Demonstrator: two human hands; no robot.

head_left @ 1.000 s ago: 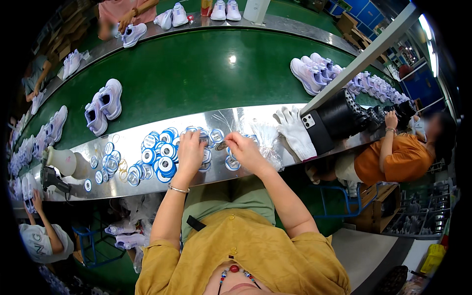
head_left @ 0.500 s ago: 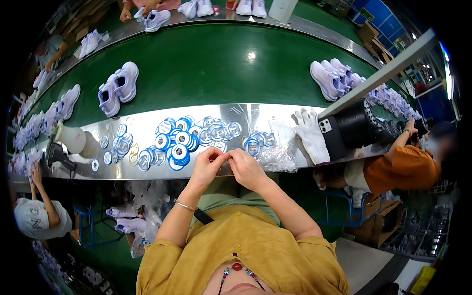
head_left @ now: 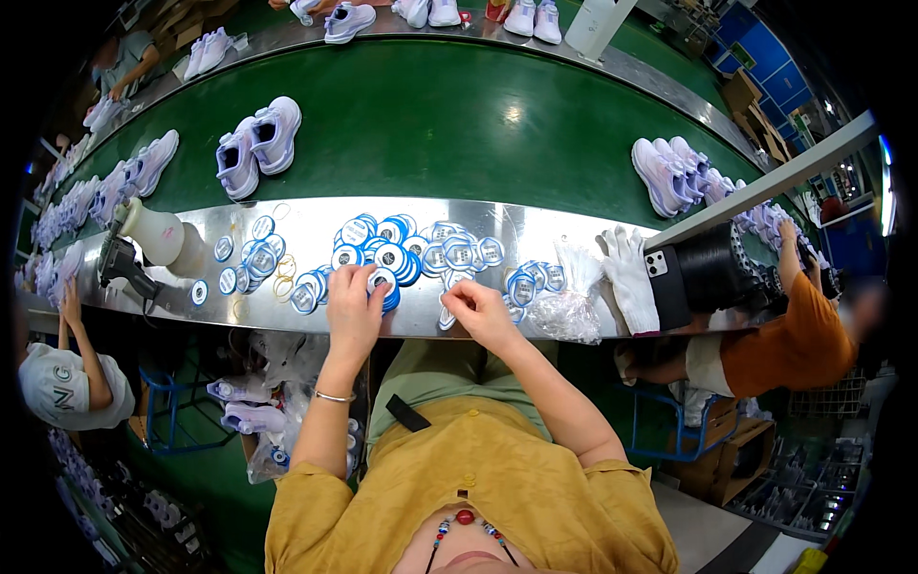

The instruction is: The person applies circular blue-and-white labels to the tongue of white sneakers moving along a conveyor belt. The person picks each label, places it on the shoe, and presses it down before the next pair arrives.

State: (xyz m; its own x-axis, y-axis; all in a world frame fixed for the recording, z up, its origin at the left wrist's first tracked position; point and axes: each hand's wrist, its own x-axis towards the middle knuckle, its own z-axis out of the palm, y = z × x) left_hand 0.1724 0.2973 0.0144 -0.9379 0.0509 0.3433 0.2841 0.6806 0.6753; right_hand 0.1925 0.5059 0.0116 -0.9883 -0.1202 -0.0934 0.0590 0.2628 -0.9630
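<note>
Blue-and-white round tags [head_left: 390,256] lie in a loose pile on the metal ledge [head_left: 210,311] in front of me. My left hand [head_left: 354,308] is at the near edge of this pile, its curled fingers on a top tag [head_left: 382,280]. To its right, my right hand [head_left: 481,314] is pinched at the fingertips over a tag seen nearly edge-on [head_left: 447,314]. More tags with grey centres [head_left: 461,253] lie just beyond the right hand. A smaller group of tags [head_left: 533,279] sits to its right.
Clear plastic bag [head_left: 566,311], white gloves [head_left: 629,282] and phone [head_left: 660,277] lie rightward. At left are tags [head_left: 258,260], elastic loops [head_left: 285,275], a pale tub [head_left: 158,234] and a dark handheld tool [head_left: 124,268]. Sneakers [head_left: 258,148] stand on the green belt [head_left: 421,124]; co-workers sit either side.
My hands were together at the ledge's edge and have moved apart. The left has reached forward to the tag pile; the right stays pinched, farther right. The whole view has shifted slightly.
</note>
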